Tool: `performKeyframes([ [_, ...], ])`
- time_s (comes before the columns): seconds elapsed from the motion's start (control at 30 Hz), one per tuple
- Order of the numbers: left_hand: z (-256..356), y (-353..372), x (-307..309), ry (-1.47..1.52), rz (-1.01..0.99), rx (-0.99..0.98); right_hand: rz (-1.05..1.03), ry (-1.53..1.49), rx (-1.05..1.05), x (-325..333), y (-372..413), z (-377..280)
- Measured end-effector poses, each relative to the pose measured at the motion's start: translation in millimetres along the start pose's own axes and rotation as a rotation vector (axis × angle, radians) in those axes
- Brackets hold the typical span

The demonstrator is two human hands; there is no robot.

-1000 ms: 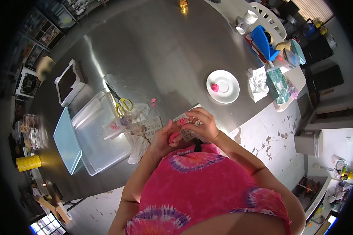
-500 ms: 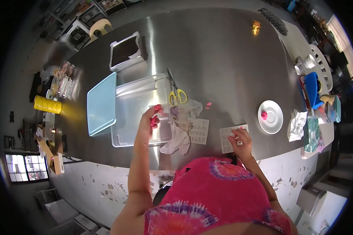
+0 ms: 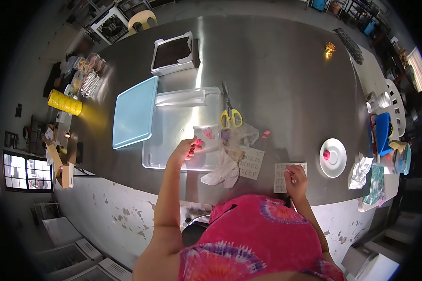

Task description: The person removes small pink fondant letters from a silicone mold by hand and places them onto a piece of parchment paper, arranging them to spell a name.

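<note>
My left hand (image 3: 186,152) is closed round a pink lump (image 3: 199,142), over the clear plastic container (image 3: 166,164). Other pink pieces (image 3: 208,133) lie on a sheet just beyond those fingers. At the right, my right hand (image 3: 296,180) rests with curled fingers on a white letter mould (image 3: 280,180); what its fingertips hold, if anything, is too small to tell. A second letter mould (image 3: 251,162) lies between the hands, beside crumpled plastic (image 3: 222,172). Small pink pieces (image 3: 266,134) sit on the metal table beyond it.
Yellow-handled scissors (image 3: 231,118) lie beside the container, whose blue lid (image 3: 136,112) is at its left. A boxed dark slab (image 3: 173,54) stands farther back. At the right are a white saucer (image 3: 333,159) with a pink ball and crumpled foil (image 3: 360,172).
The view has shifted, so the table's contents appear farther right. My left hand has drawn back toward me from the pink pieces on the sheet. My right hand remains at the mould.
</note>
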State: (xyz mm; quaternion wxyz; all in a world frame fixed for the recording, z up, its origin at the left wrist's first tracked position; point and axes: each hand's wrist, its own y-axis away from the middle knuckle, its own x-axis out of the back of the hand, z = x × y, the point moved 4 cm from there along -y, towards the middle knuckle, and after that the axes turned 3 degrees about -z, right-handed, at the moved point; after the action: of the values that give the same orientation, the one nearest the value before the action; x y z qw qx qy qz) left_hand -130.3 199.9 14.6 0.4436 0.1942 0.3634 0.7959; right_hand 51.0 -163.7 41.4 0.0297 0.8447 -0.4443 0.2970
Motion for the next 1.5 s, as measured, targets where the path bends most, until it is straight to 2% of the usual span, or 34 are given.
performKeyframes([
  [0.1, -1.6, -0.9, -1.2, -0.051, 0.074, -0.038, 0.015, 0.041, 0.110, -6.6, -6.5, -2.8],
  [0.17, -1.2, 0.5, -2.7, -0.032, 0.101, -0.054, -0.023, -0.064, -0.039, -16.7, -13.4, 0.9],
  [0.3, -3.7, 4.2, -1.3, 0.026, 0.144, -0.086, -0.152, -0.021, 0.006, -50.0, -62.0, -33.1],
  [0.33, -3.9, 7.2, -2.2, 0.036, 0.146, -0.091, -0.193, -0.019, 0.027, -63.9, -79.8, -47.0],
  [0.4, -3.8, 14.5, -3.7, 0.119, 0.147, -0.134, -0.233, 0.091, 0.236, -98.6, -113.7, -69.5],
  [0.47, -8.3, 17.8, -3.3, 0.184, 0.151, -0.176, -0.265, 0.054, 0.375, -136.1, -148.6, -101.3],
  [0.53, -9.3, 21.7, -3.5, 0.282, 0.147, -0.249, -0.395, 0.053, 0.395, -182.6, -182.4, -120.4],
  [0.67, -9.2, 29.1, -1.4, 0.421, 0.157, -0.324, -0.436, 0.105, 0.508, -256.3, -221.0, -137.0],
  [0.77, -3.9, 42.3, 0.3, 0.555, 0.123, -0.384, -0.438, 0.194, 0.505, -295.3, -235.8, -125.6],
  [0.83, -6.9, 48.4, 4.9, 0.582, 0.156, -0.384, -0.619, 0.280, 0.516, -309.2, -237.1, -117.0],
  [0.87, -9.4, 51.9, 7.9, 0.573, 0.176, -0.386, -0.634, 0.279, 0.524, -314.3, -236.0, -113.5],
  [0.93, -12.4, 58.1, 11.5, 0.576, 0.203, -0.386, -0.853, 0.089, 0.506, -316.0, -226.0, -119.3],
  [0.97, -13.1, 62.8, 13.3, 0.580, 0.215, -0.412, -0.868, 0.087, 0.511, -312.5, -220.4, -122.1],
  [1.03, -13.5, 71.1, 17.6, 0.599, 0.242, -0.438, -1.028, -0.314, 0.406, -298.9, -211.7, -137.3],
  [1.07, -13.5, 75.7, 18.5, 0.589, 0.227, -0.447, -1.044, -0.316, 0.404, -289.6, -213.4, -145.1],
  [1.13, -14.5, 80.4, 19.9, 0.584, 0.213, -0.452, -1.225, -0.642, -0.192, -277.6, -220.5, -148.1],
  [1.17, -14.1, 81.3, 20.1, 0.593, 0.206, -0.458, -1.228, -0.639, -0.196, -278.8, -227.5, -143.3],
  [1.23, -13.3, 80.4, 16.4, 0.597, 0.191, -0.462, -1.036, -0.510, -0.200, -285.0, -248.1, -118.2],
  [1.27, -11.9, 78.8, 14.8, 0.593, 0.182, -0.454, -0.851, -0.219, -0.006, -295.9, -257.6, -94.8],
  [1.3, -10.0, 77.1, 13.4, 0.589, 0.173, -0.448, -0.842, -0.219, -0.007, -296.3, -257.9, -94.4],
  [1.37, -6.4, 72.3, 8.2, 0.593, 0.157, -0.454, -0.656, 0.018, 0.309, -295.4, -258.6, -103.5],
  [1.5, 0.2, 57.8, 4.8, 0.575, 0.154, -0.482, -0.669, -0.019, 0.426, -314.0, -252.3, -98.7],
])
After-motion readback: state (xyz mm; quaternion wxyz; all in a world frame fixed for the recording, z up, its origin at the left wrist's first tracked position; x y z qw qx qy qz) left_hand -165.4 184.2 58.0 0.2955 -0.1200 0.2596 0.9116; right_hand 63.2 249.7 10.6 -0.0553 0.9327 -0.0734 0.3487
